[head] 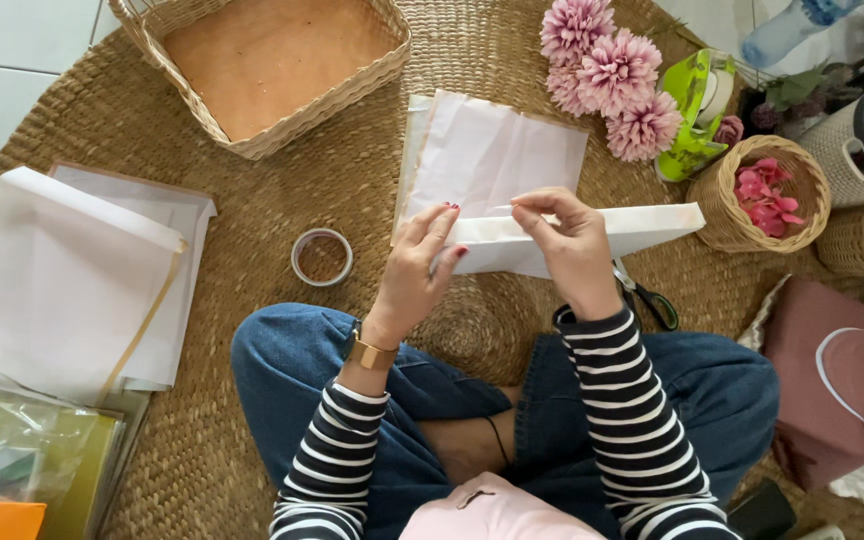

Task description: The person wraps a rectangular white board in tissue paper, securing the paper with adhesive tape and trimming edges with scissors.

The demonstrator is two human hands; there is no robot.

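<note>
I am looking down on a round woven mat (252,200) that is carrying everything, with my crossed legs in jeans (392,390) sitting at its near edge. A stack of white sheets (62,280) is lying at the mat's left edge, and coloured sheets in clear wrap (22,450) are lying at the near-left corner. A square basket (262,65) with a brown floor is sitting at the far edge. A white paper (492,160) is lying flat near the middle of the mat, and the folded paper (592,235) that I am working is lying across its near side, running out to the right.

My left hand (417,270) is pressing fingertips on the fold's left end, fingers spread, not clenched. My right hand (567,240) is pinching the fold's upper edge between thumb and fingers, grasping the paper.

Pink flowers (612,75) are lying at the far-right edge, with a green tape dispenser (697,110) just beside them. A small round basket (752,195) holding pink petals is sitting at the right edge, near the fold's right tip. Scissors (647,295) are lying just beside my right wrist, partly hidden by it. A tape roll (322,257) is lying to the left of my left hand, apart from it. A gold watch (374,353) is sitting on my left wrist.
</note>
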